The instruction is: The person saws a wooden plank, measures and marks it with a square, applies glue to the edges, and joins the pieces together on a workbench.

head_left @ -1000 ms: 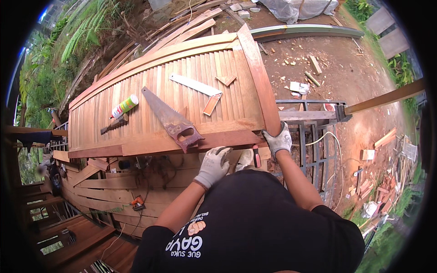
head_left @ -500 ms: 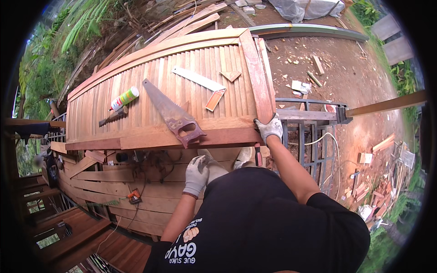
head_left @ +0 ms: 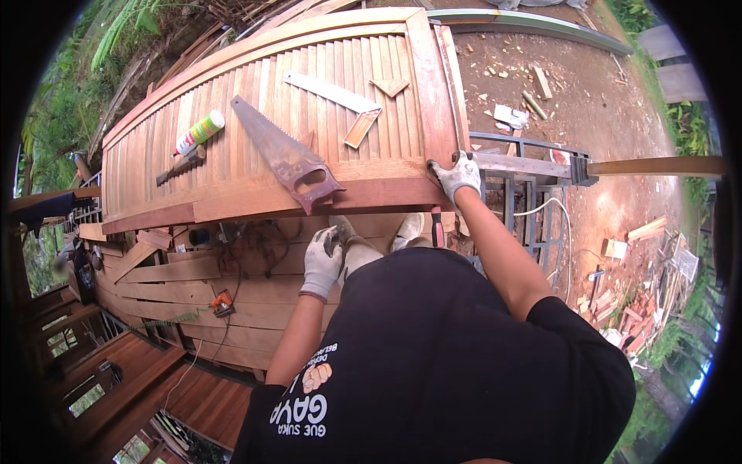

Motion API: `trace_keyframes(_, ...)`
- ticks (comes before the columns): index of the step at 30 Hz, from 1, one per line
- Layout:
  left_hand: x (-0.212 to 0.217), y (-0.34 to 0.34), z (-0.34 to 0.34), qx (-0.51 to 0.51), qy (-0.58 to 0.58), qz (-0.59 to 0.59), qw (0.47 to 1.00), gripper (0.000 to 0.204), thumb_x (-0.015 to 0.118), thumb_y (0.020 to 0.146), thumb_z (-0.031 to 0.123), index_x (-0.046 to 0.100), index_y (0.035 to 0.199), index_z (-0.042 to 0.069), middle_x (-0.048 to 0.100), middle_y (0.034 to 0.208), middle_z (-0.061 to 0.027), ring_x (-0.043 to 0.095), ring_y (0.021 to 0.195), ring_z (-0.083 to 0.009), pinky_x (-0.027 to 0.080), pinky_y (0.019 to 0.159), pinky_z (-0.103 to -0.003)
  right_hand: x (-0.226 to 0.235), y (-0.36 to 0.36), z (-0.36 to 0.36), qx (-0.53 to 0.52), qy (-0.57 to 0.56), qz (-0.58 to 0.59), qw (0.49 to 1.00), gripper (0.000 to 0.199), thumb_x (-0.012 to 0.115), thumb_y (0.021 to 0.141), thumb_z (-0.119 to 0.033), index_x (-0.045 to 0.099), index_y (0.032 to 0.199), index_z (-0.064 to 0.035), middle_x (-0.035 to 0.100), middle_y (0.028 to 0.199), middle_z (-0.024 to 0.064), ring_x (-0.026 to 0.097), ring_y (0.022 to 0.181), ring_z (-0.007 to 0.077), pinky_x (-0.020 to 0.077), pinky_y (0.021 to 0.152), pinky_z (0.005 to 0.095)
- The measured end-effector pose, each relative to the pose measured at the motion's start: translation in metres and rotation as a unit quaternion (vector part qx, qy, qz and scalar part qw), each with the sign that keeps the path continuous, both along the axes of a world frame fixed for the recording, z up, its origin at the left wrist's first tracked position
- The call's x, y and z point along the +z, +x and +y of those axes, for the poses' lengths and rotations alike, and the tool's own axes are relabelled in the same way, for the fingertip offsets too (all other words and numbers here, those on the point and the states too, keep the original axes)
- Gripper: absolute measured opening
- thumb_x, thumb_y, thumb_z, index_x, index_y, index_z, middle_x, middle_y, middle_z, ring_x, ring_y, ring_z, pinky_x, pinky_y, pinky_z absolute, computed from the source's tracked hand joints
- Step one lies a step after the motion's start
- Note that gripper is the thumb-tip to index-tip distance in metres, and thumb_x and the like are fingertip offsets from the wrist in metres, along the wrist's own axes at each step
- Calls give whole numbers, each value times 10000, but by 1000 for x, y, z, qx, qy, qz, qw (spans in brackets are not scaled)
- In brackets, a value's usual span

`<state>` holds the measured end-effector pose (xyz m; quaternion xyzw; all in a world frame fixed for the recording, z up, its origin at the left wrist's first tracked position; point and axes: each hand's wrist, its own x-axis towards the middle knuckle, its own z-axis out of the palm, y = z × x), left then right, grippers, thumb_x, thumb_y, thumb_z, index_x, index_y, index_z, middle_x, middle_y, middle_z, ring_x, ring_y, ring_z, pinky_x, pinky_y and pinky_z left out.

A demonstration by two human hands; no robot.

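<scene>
A large louvered wooden door panel [head_left: 309,197] lies flat in front of me. At its near right corner my right hand [head_left: 457,174], in a white glove with dark fingertips, closes around the edge. My left hand [head_left: 322,259], gloved too, hangs below the near edge, apart from the panel. Its fingers are curled in, and whatever they hold, if anything, is hidden. On the louvers lie a handsaw [head_left: 269,139], a try square [head_left: 328,91], a triangular wood offcut [head_left: 390,85], a white-and-green bottle [head_left: 199,133] and a wooden-handled tool [head_left: 182,165]. A red-and-black tool handle [head_left: 437,229] shows just below the edge.
Below is a plank floor [head_left: 270,309] with an orange power tool [head_left: 222,303] and its cord. To the right, a dark metal frame [head_left: 533,213] stands over dirt ground scattered with wood scraps [head_left: 630,321]. A beam [head_left: 657,167] reaches in from the right.
The view has tilted, so the panel and tools sit higher in the picture. My left hand has shifted slightly left, its fingers more curled. My right hand stays at the panel's corner.
</scene>
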<state>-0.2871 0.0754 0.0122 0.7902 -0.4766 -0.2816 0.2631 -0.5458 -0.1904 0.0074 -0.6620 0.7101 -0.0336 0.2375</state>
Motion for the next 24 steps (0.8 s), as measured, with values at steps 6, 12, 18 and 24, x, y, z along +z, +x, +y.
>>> trace_keyframes(6,-1,-1,6,13,9,3,1000,392,652,810,68,684,1201,61,679,1192,-158,647,1116,-340,514,1002,-412,-26,-19,-24,12,-8,-101,995,647,771,823,-566,643,1143,-18,682,1150,206,651,1070,362,516,950,427)
trace_keyframes(12,-14,2,14,46,24,18,999,375,649,826,64,693,1198,69,688,1189,-145,655,1111,-334,517,996,-406,-34,-15,-37,-10,-29,-166,986,800,789,808,-572,587,1335,-6,680,1215,220,663,1112,356,520,987,418)
trace_keyframes(18,-14,6,15,39,43,24,998,381,653,824,70,704,1201,82,692,1190,-134,657,1112,-318,517,991,-403,0,28,-53,53,40,-37,997,1164,731,798,-656,224,1589,31,358,1589,250,367,1464,378,310,1221,412)
trace_keyframes(24,-23,13,24,67,26,30,997,381,654,831,55,705,1207,77,703,1173,-136,678,1092,-301,529,969,-383,-16,35,-56,57,14,-21,998,1135,748,817,-573,188,1597,32,328,1609,238,354,1468,369,302,1223,398)
